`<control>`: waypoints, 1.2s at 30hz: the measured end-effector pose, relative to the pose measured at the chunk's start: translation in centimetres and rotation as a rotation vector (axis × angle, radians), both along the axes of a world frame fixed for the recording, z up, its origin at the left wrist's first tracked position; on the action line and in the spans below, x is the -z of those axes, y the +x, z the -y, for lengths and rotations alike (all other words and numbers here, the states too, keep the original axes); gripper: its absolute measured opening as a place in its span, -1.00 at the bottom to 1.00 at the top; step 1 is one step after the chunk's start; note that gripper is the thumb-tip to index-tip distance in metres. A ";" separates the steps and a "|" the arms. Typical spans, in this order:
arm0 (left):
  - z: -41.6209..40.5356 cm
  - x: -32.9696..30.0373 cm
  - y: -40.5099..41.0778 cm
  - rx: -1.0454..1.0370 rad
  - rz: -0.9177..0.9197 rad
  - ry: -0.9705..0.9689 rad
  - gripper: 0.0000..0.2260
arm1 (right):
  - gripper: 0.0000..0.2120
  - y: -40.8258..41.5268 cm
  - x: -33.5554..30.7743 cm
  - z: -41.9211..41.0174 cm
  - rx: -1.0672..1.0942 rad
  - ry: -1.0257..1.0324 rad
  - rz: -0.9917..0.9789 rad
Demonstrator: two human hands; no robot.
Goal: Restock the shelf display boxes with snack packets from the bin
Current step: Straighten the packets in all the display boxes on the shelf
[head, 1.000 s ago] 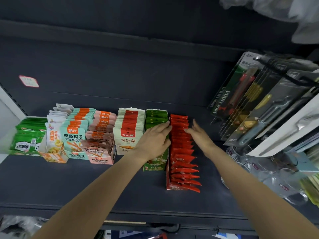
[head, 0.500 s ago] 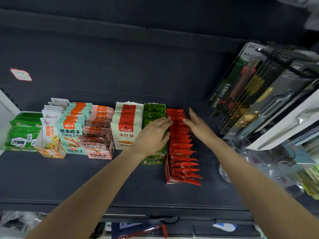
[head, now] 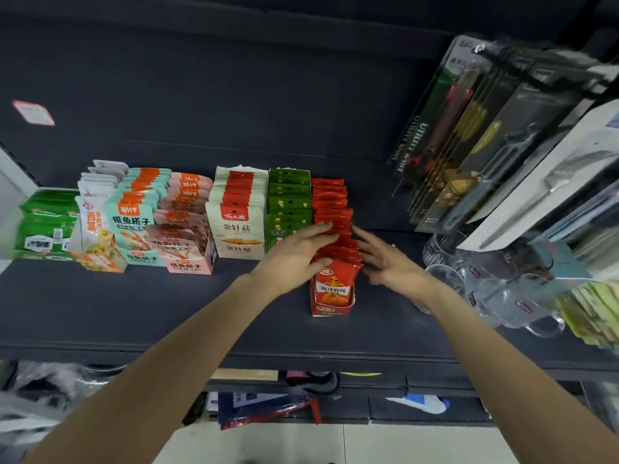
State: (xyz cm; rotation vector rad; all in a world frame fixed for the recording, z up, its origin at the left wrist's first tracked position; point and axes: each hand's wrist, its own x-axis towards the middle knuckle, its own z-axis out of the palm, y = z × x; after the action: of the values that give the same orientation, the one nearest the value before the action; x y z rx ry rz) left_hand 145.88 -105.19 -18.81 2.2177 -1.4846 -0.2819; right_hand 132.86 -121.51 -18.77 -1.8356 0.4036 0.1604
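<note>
Both hands are open with fingers extended: the left hand [head: 294,254] rests against the row of red packets [head: 333,222] in the red display box [head: 330,308], the right hand [head: 390,262] just beside that row's opposite side.

Carded kitchen tools [head: 482,135] hang at the shelf's right end: a utility knife pack, peelers, a white card with a metal utensil [head: 562,182]. Clear glass mugs [head: 492,286] stand below them on the shelf's right edge, yellow-green packs [head: 589,313] further right. A pink-edged label [head: 33,112] sticks on the back panel, upper left. Below the shelf's front edge: crumpled plastic wrap [head: 47,390] left, blurred blue and red items [head: 268,406] centre.
</note>
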 end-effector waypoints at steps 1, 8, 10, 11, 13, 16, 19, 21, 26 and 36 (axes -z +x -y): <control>-0.1 0.2 -0.1 0.007 0.026 -0.003 -0.51 | -0.09 -0.3 0.3 -0.3 -0.029 -0.022 -0.012; 0.0 0.3 -1.2 -0.026 -0.155 -0.028 -0.13 | -0.20 0.5 1.3 -1.8 0.067 0.065 0.055; 0.3 -0.1 -1.4 -0.033 -0.296 0.009 -0.12 | -0.12 0.8 1.2 -2.1 0.000 0.092 0.039; 0.3 -0.2 -1.6 -0.022 -0.324 0.033 -0.13 | -0.09 0.9 1.3 -2.2 -0.002 0.101 0.042; 0.3 -0.5 -1.8 -0.003 -0.328 0.052 -0.19 | -0.09 0.9 1.6 -2.2 0.040 0.116 0.047; 0.4 -1.2 -1.3 -0.051 -0.243 0.000 -0.36 | -0.12 0.4 1.4 -1.6 0.042 0.121 0.042; 0.6 -1.6 0.0 -0.110 0.023 -0.002 -0.49 | -0.07 0.3 0.8 -0.7 0.078 0.128 0.044; 0.7 -1.6 0.9 -0.109 0.105 0.063 -0.51 | -0.10 0.6 0.3 -0.4 0.045 0.096 0.044; 0.9 -1.0 2.2 -0.092 0.115 0.164 -0.52 | -0.23 1.9 0.6 -0.5 0.075 0.007 0.045; 0.7 -1.3 3.5 -0.083 0.044 0.211 -0.53 | -0.15 4.2 0.1 -0.3 0.039 -0.016 0.048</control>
State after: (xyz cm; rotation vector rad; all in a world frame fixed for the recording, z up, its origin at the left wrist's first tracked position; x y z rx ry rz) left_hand 149.39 -105.86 -17.53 2.4591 -1.4381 -0.3805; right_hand 137.07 -121.25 -18.86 -1.8427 0.4079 0.0863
